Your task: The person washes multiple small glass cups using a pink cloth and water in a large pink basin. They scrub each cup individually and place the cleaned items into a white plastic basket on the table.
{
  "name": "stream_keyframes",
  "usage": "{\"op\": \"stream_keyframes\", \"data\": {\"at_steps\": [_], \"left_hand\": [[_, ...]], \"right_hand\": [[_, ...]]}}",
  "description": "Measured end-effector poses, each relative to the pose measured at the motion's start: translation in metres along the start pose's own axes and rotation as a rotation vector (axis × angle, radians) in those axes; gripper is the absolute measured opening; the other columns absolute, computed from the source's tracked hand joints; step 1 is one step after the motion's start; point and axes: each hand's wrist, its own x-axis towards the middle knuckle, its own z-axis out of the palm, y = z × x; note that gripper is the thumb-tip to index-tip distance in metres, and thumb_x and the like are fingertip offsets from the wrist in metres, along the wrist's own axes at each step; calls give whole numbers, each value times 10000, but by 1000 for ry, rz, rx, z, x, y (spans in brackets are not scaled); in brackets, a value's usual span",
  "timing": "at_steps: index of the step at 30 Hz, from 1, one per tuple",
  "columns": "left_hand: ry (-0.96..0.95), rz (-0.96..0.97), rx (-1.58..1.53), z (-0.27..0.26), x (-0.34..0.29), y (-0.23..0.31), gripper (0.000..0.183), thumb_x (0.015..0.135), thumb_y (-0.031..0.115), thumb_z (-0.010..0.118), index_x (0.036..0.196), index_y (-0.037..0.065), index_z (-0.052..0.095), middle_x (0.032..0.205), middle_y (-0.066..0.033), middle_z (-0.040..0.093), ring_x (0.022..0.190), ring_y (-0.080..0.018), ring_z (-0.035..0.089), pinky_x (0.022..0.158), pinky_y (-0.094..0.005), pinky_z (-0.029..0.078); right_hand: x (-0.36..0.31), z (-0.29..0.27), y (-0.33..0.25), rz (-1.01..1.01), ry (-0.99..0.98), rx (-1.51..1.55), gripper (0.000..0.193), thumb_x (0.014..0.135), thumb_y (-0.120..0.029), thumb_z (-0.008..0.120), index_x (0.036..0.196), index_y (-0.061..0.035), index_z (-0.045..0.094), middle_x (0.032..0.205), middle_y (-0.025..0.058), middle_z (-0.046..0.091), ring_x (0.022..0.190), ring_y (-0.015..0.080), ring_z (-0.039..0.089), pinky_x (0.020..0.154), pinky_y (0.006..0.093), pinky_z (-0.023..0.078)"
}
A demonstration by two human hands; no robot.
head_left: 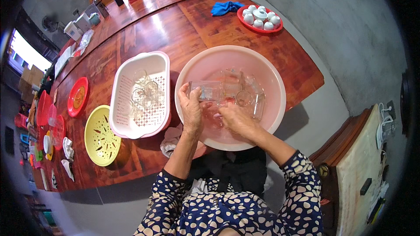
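Note:
My left hand (pixel 190 108) is closed round one end of a clear, square-sided glass jar (pixel 211 91), tipped on its side over a large pink basin (pixel 274 72). My right hand (pixel 238 118) reaches low into the basin just right of the jar. Its fingers are curled, with a bit of pink and red at them that I cannot make out. Several clear glass vessels (pixel 259 105) lie in the basin beyond and beside my right hand. Left of the basin, a white draining basket (pixel 114 105) with a pink rim holds several clear drinking glasses (pixel 151 89).
A yellow colander (pixel 94 142) and a crumpled cloth (pixel 169 143) lie near the basket on the wooden table (pixel 192 26). A red plate of white cups (pixel 260 19) and a blue cloth (pixel 226 8) are at the far right. Red dishes (pixel 78 97) stand to the left.

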Motion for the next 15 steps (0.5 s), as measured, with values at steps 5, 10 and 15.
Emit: {"op": "stream_keyframes", "data": {"at_steps": [5,10,15], "left_hand": [[-7,-40,-124,-2,10,-11,532,849,243,593,1284,99,324,1106,-98,442,949,-215,515,622,-349,527],[50,-172,-147,7,5,-7,461,851,234,590,1263,185,389,1146,-66,451,925,-232,535,520,-362,527],[-47,-216,-140,8,3,-16,429,868,205,572,1260,175,399,1080,-46,502,925,-192,551,611,-376,548]], "right_hand": [[-2,41,5,-233,185,-127,228,893,-144,477,997,25,589,1127,293,558,1057,453,534,864,538,449],[-21,-20,17,-152,-189,268,186,852,-149,556,985,-29,607,898,207,609,856,341,613,759,454,466],[-35,-73,-9,1,200,796,153,809,-35,568,958,-16,598,834,156,557,781,286,608,705,368,488]]}}
